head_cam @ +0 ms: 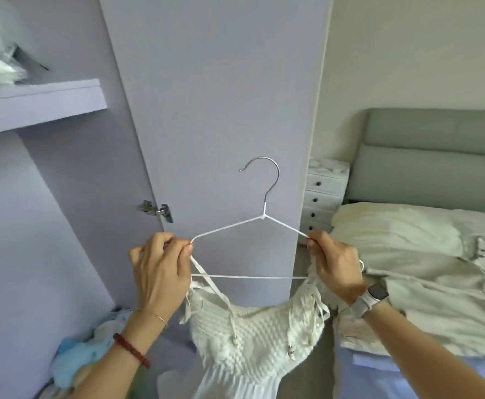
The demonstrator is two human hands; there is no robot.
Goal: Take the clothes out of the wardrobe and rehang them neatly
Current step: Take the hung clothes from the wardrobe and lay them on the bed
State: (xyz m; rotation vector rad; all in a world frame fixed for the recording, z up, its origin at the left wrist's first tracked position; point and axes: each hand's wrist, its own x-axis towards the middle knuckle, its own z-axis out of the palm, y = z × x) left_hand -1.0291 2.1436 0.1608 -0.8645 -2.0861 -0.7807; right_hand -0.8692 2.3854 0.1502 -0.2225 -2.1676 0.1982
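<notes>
I hold a white wire hanger (247,226) with a metal hook upright in front of the open lilac wardrobe door (215,96). My left hand (160,269) pinches the hanger's left shoulder end together with a thin strap. My right hand (333,266) pinches the right end, its fingers also gathering the garment's edge. A white smocked dress (252,335) with tie straps and small beads hangs below the hanger's bottom bar, between my forearms.
The wardrobe interior (34,211) is at left with a lilac shelf (40,102) holding bagged white items. Blue clothing (74,358) lies low in the wardrobe. At right, a bed (408,254) carries crumpled pale garments, with a grey headboard and a small white drawer unit (324,197).
</notes>
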